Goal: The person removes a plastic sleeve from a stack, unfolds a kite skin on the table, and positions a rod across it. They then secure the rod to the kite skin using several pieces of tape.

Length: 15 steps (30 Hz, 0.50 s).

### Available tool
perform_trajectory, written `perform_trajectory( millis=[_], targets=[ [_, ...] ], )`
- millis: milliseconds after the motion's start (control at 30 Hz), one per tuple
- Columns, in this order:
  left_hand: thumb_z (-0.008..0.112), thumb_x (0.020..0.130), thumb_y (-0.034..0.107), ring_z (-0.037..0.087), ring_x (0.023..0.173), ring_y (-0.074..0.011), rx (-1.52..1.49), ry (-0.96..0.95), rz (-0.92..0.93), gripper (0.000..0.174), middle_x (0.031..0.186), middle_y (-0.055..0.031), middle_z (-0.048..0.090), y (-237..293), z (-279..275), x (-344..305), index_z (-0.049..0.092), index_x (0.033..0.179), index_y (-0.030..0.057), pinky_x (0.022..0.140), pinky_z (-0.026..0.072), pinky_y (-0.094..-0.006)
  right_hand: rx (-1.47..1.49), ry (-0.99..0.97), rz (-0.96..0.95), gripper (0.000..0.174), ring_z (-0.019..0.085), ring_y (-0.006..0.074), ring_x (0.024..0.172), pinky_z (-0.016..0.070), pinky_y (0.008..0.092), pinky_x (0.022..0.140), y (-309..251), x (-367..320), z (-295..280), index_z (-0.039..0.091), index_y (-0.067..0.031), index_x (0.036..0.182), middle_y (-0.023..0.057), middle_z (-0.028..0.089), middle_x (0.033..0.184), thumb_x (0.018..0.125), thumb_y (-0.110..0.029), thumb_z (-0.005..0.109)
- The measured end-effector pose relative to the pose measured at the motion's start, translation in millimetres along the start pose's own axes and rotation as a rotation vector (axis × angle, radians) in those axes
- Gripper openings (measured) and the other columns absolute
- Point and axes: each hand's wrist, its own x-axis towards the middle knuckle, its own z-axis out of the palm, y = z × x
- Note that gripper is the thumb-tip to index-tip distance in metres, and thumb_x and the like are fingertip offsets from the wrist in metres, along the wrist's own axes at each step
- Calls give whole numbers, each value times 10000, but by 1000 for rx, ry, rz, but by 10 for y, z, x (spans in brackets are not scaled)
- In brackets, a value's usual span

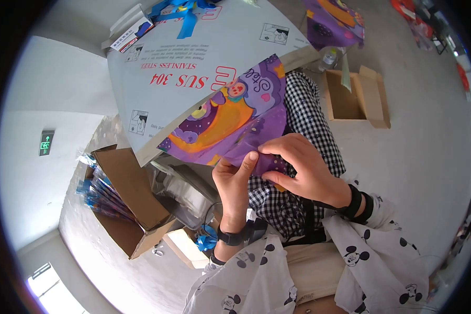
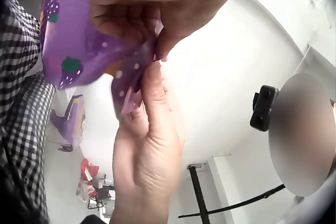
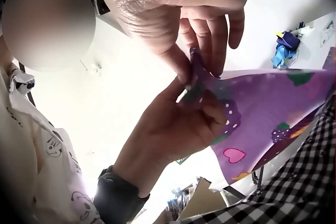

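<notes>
A purple printed plastic sheet (image 1: 261, 125) with orange and lilac cartoon shapes lies over the checked-cloth lap and against the board's edge. The left hand (image 1: 233, 183) pinches its near edge between thumb and fingers. Just right of it, the right hand (image 1: 311, 170) pinches the same edge. In the left wrist view, the purple sheet (image 2: 79, 45) is gathered into a fold between both hands. The right wrist view has the left hand (image 3: 168, 124) below and the right hand (image 3: 184, 3) above, with the sheet (image 3: 257, 113) stretching off to the right.
A grey-white board (image 1: 178, 63) with red lettering carries blue ribbon (image 1: 187, 26) and a small box (image 1: 131, 34). An open carton (image 1: 128, 188) holding packets stands at the left. Another open box (image 1: 345, 97) and a second purple printed piece (image 1: 340, 26) are on the right.
</notes>
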Motion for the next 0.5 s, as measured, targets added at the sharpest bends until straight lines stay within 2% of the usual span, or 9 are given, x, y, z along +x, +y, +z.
perform_trajectory(
  millis=[67, 167, 200, 300, 333, 367, 433, 467, 500],
  targets=[
    [764, 848, 118, 623, 792, -71, 11, -13, 26, 183, 903, -40, 706, 23, 10, -5, 688, 956, -9, 734, 510, -222, 43, 45, 41, 318, 628, 241, 848, 465, 363, 808, -26, 36, 13, 625, -72, 1049, 43, 660, 908, 770, -121, 769],
    [798, 814, 135, 619, 794, -72, 42, -58, 74, 217, 909, -29, 709, 40, -8, -13, 691, 945, -1, 739, 507, -224, 126, 54, 116, 197, 630, 233, 777, 477, 324, 740, -42, 91, -10, 648, -61, 955, 53, 660, 840, 792, -110, 747],
    [807, 804, 140, 618, 794, -73, 38, -70, 106, 226, 907, -24, 708, 33, -14, -16, 690, 939, 1, 740, 505, -225, 204, 80, 146, 111, 613, 171, 726, 468, 276, 692, -56, 114, -24, 654, -42, 901, 41, 651, 818, 829, -97, 717],
    [815, 789, 113, 610, 785, -75, -12, -113, 150, 218, 893, -10, 704, 59, -65, -37, 689, 931, 7, 738, 496, -230, 416, 58, 319, 80, 579, 96, 720, 454, 238, 672, -86, 194, -130, 648, -25, 889, 14, 636, 810, 861, -85, 692],
    [815, 787, 98, 607, 780, -76, -36, -131, 155, 210, 887, -6, 701, 81, -98, -52, 688, 930, 10, 737, 492, -232, 551, 52, 393, 63, 543, 50, 732, 442, 214, 679, -71, 233, -163, 637, -12, 907, -20, 617, 812, 889, -68, 659],
    [806, 789, 80, 604, 776, -74, -41, -134, 147, 193, 879, -4, 698, 112, -137, -73, 688, 926, 12, 738, 488, -233, 752, 67, 529, 57, 542, 48, 730, 442, 206, 678, -96, 280, -231, 633, -25, 928, -32, 613, 832, 897, -71, 645],
    [789, 792, 45, 599, 769, -72, -54, -143, 138, 164, 862, 0, 691, 226, -238, -110, 687, 917, 16, 741, 480, -236, 814, 213, 469, 77, 552, 51, 826, 436, 193, 741, -23, 373, -341, 597, -44, 975, -22, 571, 864, 923, -98, 615],
    [751, 805, 16, 591, 754, -68, -81, -137, 134, 112, 850, 5, 683, 300, -309, -139, 684, 896, 24, 735, 469, -232, 860, 247, 476, 95, 569, 58, 839, 452, 200, 749, 74, 439, -452, 601, -45, 992, -17, 589, 885, 930, -116, 609],
    [766, 790, 88, 584, 728, -72, -44, -113, 98, 131, 833, 4, 674, 396, -387, -163, 672, 858, 27, 716, 459, -227, 907, 279, 481, 114, 586, 65, 852, 468, 207, 757, 192, 506, -592, 605, -46, 1010, -12, 607, 906, 936, -134, 604]
  ],
)
